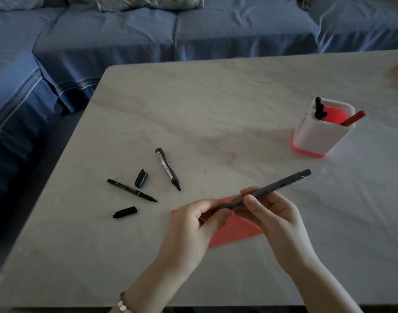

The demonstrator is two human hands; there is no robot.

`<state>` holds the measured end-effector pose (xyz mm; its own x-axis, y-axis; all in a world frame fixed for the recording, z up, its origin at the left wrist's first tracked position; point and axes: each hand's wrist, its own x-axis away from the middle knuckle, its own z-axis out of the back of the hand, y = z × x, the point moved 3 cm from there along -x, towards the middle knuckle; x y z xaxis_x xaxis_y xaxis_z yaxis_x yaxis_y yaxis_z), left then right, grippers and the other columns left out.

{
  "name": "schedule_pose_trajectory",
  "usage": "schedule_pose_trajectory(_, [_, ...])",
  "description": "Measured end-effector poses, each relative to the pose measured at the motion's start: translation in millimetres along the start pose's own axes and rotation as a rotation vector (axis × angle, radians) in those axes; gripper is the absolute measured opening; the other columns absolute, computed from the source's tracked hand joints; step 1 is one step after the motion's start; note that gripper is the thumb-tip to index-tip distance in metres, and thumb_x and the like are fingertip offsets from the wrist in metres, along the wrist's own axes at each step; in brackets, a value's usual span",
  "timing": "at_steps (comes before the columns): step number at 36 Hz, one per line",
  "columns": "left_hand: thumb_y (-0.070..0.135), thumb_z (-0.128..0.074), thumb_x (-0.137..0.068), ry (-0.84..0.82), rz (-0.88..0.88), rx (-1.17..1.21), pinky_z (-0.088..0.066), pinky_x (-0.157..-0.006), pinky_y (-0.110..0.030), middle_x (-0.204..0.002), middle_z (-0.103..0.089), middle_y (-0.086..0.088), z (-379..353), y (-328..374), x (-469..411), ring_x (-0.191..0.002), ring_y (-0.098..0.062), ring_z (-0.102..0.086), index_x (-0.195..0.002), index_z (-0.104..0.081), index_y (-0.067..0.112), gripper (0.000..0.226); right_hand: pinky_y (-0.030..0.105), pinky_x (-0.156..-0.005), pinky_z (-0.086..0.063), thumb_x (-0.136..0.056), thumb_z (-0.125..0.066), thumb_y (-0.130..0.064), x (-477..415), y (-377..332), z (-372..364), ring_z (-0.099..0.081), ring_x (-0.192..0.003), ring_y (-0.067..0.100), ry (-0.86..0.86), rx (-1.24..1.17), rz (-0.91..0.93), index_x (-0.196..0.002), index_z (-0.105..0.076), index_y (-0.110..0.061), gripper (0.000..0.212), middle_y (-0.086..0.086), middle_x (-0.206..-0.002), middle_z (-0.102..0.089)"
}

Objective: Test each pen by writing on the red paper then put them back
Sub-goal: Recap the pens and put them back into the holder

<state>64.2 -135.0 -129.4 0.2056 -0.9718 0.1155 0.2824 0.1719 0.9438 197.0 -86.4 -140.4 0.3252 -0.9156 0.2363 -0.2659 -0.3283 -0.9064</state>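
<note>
Marble table [216,105]: both hands, left hand [191,224] and right hand [272,219], clamp a grey pen [272,187] above the red paper [236,231], seemingly to uncap it.

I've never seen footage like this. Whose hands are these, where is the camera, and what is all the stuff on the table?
There is no machine here. A person wears a wide-angle camera on the head, looking forward and down, so you see their own two bare hands. The left hand and the right hand together hold one dark grey pen above a sheet of red paper, which the hands mostly hide.

On the pale marble-look table, to the left, lie two uncapped black markers: a thick marker and a thin marker. Their two caps lie loose: a wide cap and a slim cap. At the far right stands a white pen holder with a red base, with a black pen and a red pen inside. Behind the table is a blue-covered sofa.
</note>
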Motion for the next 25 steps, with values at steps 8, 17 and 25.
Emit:
schedule_pose_trajectory(8, [0.044,-0.052,-0.079,0.058,-0.258,-0.311,-0.047,-0.065,-0.024,-0.076,-0.067,0.009,2,7,1,-0.072,-0.006,-0.061,-0.097,-0.068,0.028,0.029,0.022,-0.067,-0.055,-0.04,-0.084,-0.055,3,3,4,-0.071,-0.073,0.021,-0.007,-0.03,0.013,-0.08,-0.074,-0.01,0.061,0.015,-0.08,-0.074])
schedule_pose_trajectory(17, [0.034,-0.054,-0.082,0.02,-0.219,-0.209,-0.044,-0.057,-0.028,-0.068,-0.064,0.002,-6,10,9,-0.063,-0.013,-0.056,-0.09,-0.069,0.027,0.019,0.025,-0.068,-0.056,-0.047,-0.079,-0.06,11,4,8,-0.07,-0.07,0.022,-0.024,0.07,0.063,-0.076,-0.075,-0.014,0.055,0.013,-0.075,-0.073])
schedule_pose_trajectory(25, [0.035,-0.05,-0.083,0.056,-0.27,-0.514,-0.034,-0.05,-0.013,-0.055,-0.051,0.006,-20,-2,-2,-0.054,-0.007,-0.046,-0.072,-0.065,0.016,0.027,0.02,-0.062,-0.056,-0.084,-0.058,-0.006,4,11,17,-0.068,-0.066,0.018,0.135,0.119,-0.062,-0.076,-0.07,-0.003,0.014,0.011,-0.07,-0.073])
